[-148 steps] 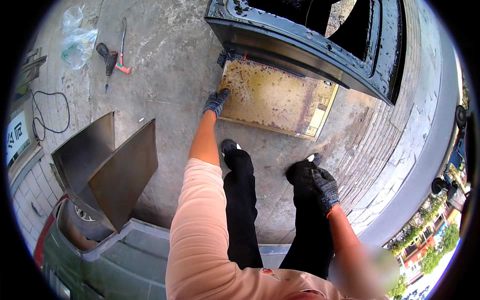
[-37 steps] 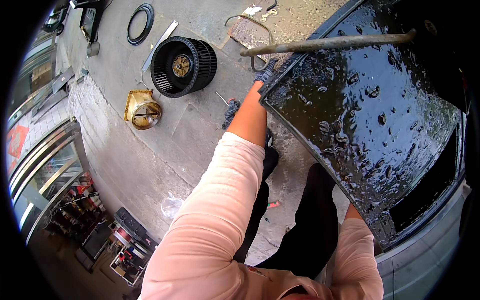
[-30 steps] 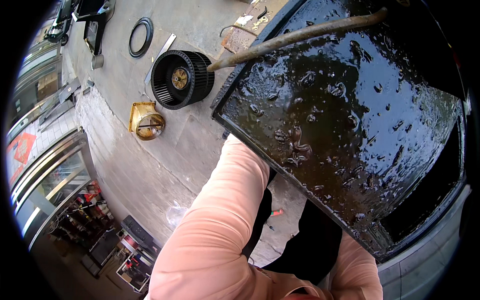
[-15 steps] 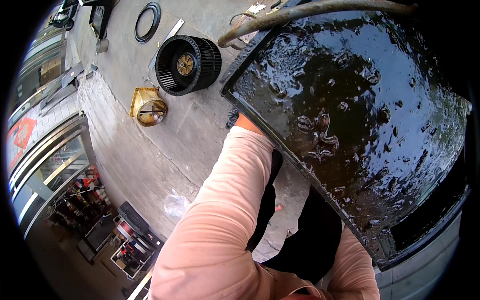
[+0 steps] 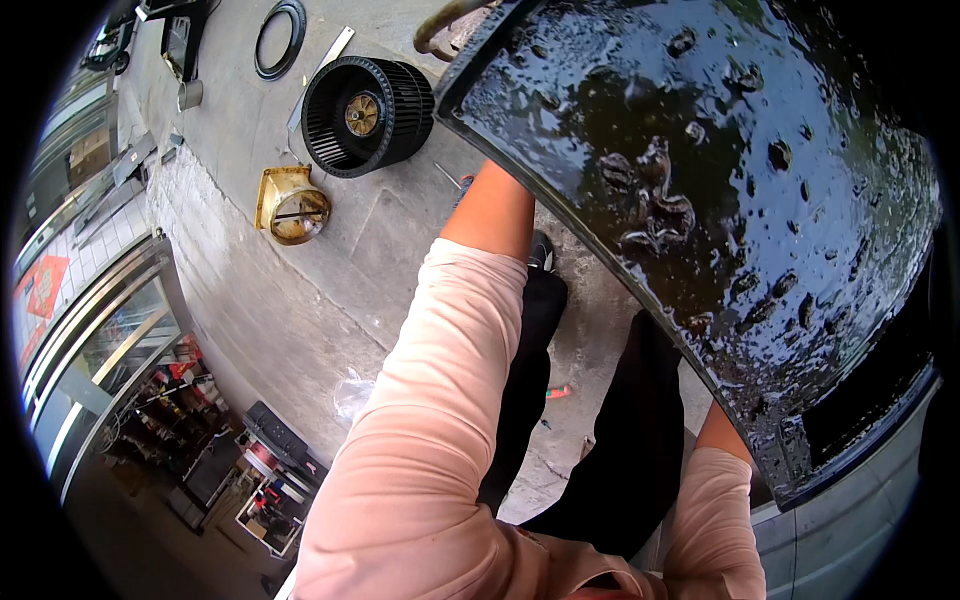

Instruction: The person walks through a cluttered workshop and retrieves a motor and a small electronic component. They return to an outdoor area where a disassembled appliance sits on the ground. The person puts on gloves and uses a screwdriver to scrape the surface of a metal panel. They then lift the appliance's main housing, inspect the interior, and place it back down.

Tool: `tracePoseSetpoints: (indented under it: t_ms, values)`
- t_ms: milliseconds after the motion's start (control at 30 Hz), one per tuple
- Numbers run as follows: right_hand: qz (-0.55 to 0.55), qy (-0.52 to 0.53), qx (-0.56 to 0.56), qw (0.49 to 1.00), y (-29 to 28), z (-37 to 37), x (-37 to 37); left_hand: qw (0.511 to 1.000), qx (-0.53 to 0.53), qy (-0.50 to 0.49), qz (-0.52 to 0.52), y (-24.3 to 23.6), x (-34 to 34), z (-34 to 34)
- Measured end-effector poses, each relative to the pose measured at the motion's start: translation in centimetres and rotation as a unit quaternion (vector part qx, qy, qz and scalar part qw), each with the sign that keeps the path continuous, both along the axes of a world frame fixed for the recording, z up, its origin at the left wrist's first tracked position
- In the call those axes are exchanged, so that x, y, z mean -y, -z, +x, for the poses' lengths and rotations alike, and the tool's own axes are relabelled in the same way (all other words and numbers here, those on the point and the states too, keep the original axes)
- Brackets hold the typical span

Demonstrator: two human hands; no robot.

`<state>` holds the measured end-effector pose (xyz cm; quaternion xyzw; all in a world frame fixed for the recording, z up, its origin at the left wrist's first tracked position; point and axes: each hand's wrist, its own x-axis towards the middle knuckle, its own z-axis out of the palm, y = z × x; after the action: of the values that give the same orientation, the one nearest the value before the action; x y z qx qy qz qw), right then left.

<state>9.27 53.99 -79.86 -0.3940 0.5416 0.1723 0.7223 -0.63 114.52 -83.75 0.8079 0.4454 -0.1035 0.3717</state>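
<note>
Wet black panel (image 5: 690, 240) at upper right, hiding part of both forearms (image 5: 495, 212).
Hands concealed from me; grip cannot be told. Black blower wheel (image 5: 404, 112) at upper left.

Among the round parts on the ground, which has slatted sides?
The black drum with the tan hub; the thin black ring and yellowed collar show none.
</note>
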Motion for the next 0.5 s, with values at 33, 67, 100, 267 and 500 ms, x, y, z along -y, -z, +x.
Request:
tracePoseSetpoints:
  t_ms: [33, 67, 100, 267, 500]
  values:
    - [0.003, 0.006, 0.006, 1.000, 0.2, 0.2, 0.0, 1.000, 0.004, 0.003, -0.002, -0.3, -0.3, 0.0]
    - [0.007, 0.013, 0.010, 1.000, 0.3, 0.3, 0.0, 1.000, 0.007, 0.000, -0.006, -0.6, -0.9, -0.5]
    - [0.009, 0.020, 0.017, 1.000, 0.4, 0.6, 0.1, 1.000, 0.011, 0.000, -0.013, -0.8, -1.3, -0.6]
    - [0.029, 0.074, 0.031, 0.996, 0.2, 1.2, -0.1, 0.998, -0.001, -0.022, -0.060, -3.4, -4.0, -3.0]
    - [0.034, 0.137, 0.044, 0.989, 0.3, 1.5, 0.1, 0.988, -0.020, -0.076, -0.136, -6.4, -6.1, -4.9]
